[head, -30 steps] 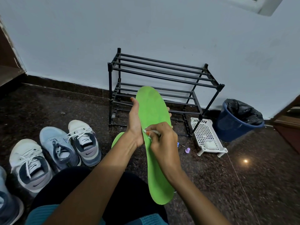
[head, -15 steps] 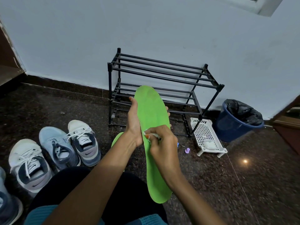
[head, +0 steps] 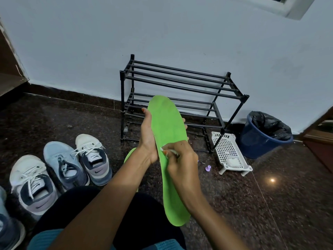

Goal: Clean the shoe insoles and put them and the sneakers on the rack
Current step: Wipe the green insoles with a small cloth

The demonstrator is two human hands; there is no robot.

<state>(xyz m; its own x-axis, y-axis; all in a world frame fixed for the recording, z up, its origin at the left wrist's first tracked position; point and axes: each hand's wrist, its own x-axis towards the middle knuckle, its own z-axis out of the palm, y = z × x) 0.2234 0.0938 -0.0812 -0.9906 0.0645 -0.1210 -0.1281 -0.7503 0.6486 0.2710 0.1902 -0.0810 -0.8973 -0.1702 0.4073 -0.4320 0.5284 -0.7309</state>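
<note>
My left hand [head: 148, 139] grips a long bright green insole [head: 166, 127] from behind, holding it upright in front of me. My right hand [head: 182, 159] pinches a small white brush [head: 169, 151] whose bristles touch the middle of the insole's face. A second green insole [head: 128, 156] lies on the floor, mostly hidden behind my left wrist. Three sneakers stand at the left: a white and grey one [head: 31, 181], a light blue one [head: 62, 163] and another white and grey one [head: 93, 157]. The black two-tier shoe rack [head: 180, 82] stands bare against the wall.
A white perforated plastic tray [head: 229, 152] lies on the floor by the rack's right leg, with a small purple object [head: 208, 168] beside it. A blue bin lined with a black bag [head: 264, 136] stands at the right. Part of another shoe [head: 7, 230] shows at the lower left.
The insole has shifted slightly up and left in my left hand, and my right hand has moved the brush a little down its face.
</note>
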